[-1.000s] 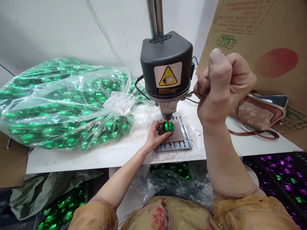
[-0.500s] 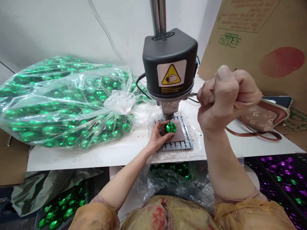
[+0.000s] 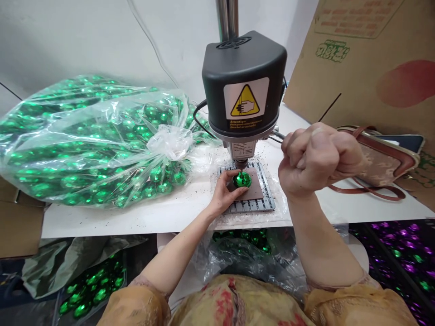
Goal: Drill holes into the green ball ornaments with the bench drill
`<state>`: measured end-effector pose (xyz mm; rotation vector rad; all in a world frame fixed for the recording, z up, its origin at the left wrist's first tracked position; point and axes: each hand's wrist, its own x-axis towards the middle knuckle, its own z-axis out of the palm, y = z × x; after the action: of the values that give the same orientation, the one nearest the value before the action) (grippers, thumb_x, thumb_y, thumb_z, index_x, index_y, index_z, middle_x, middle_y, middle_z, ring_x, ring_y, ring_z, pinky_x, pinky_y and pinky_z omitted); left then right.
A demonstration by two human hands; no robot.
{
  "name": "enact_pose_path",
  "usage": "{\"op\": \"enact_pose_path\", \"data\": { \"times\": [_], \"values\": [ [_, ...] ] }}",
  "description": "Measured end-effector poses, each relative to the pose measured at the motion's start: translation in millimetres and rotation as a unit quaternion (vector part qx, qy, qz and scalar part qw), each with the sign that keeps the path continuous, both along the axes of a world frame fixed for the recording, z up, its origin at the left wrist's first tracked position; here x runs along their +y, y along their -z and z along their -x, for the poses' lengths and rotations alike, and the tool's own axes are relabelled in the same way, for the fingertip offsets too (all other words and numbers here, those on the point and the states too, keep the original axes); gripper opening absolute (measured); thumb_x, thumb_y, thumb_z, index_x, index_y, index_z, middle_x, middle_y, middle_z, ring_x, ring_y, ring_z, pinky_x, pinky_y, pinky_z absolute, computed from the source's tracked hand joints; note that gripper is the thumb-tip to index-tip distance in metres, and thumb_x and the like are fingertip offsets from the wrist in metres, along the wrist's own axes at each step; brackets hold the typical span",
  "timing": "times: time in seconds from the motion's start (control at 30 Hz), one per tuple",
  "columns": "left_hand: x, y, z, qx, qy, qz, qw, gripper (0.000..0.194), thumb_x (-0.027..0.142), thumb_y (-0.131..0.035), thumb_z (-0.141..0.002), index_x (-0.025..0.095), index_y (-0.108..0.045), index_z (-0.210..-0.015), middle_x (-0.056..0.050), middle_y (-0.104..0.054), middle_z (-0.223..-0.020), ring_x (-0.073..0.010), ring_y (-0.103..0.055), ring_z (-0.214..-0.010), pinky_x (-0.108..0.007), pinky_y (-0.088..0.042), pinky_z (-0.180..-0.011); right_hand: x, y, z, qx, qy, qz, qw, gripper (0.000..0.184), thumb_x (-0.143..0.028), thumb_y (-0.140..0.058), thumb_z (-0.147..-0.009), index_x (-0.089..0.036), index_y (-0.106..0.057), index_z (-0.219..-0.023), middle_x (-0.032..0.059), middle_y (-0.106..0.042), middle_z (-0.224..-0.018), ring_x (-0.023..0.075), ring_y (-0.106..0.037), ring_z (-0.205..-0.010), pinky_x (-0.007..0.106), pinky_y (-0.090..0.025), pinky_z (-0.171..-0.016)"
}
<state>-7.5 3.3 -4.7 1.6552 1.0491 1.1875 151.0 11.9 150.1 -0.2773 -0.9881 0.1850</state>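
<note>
My left hand pinches a shiny green faceted ball between thumb and fingers. It holds the ball on a brown square board, over the slotted grey base plate. Right above the ball is the chuck of a black bench drill press; whether the bit touches the ball I cannot tell. My right hand is closed in a fist around the drill press lever on the machine's right side; most of the grip is hidden by the fingers.
A large clear bag of green balls lies left on the white table. At the right stand a cardboard box and a strapped purse. More green balls lie in plastic on my lap; purple ones are low right.
My right hand has come down and tipped forward with the lever. A thin dark rod now shows behind it. The left hand keeps the ball in the same spot; the view has shifted slightly.
</note>
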Motion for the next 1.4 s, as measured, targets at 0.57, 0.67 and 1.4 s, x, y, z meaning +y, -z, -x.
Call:
{"op": "enact_pose_path", "data": {
  "times": [0.57,0.67,1.4],
  "values": [
    [0,0.1,-2,-0.016,-0.001,0.004,1.000,0.053,0.042,-0.085,-0.078,0.022,-0.058,-0.119,-0.011,-0.065,-0.128,-0.0274,-0.061,-0.123,-0.047,-0.045,-0.109,5,15.9,-4,-0.047,0.011,-0.088,0.995,0.042,-0.011,-0.053,-0.084,-0.017,-0.019,-0.059,-0.0075,-0.023,-0.048,0.0005,-0.018,-0.040,0.019,-0.021,-0.040],
    [-1,0.6,-2,-0.018,0.000,0.004,1.000,0.053,0.043,-0.084,-0.078,0.022,-0.058,-0.119,-0.011,-0.064,-0.129,-0.0274,-0.061,-0.124,-0.047,-0.044,-0.110,6,22.6,-6,-0.053,0.016,-0.105,0.993,0.040,-0.010,-0.052,-0.083,-0.017,-0.020,-0.059,-0.0077,-0.024,-0.048,0.0016,-0.020,-0.040,0.020,-0.022,-0.040],
    [-124,44.9,-14,0.220,0.231,-0.217,0.923,0.027,0.035,-0.076,-0.082,0.040,-0.069,-0.107,-0.009,-0.071,-0.129,-0.0291,-0.073,-0.094,-0.045,-0.059,-0.072,11,-42.1,-1,-0.006,0.033,0.077,0.996,0.040,-0.020,-0.059,-0.088,-0.025,-0.031,-0.059,-0.0086,-0.033,-0.045,0.0053,-0.026,-0.041,0.027,-0.025,-0.045]
  ]
}}
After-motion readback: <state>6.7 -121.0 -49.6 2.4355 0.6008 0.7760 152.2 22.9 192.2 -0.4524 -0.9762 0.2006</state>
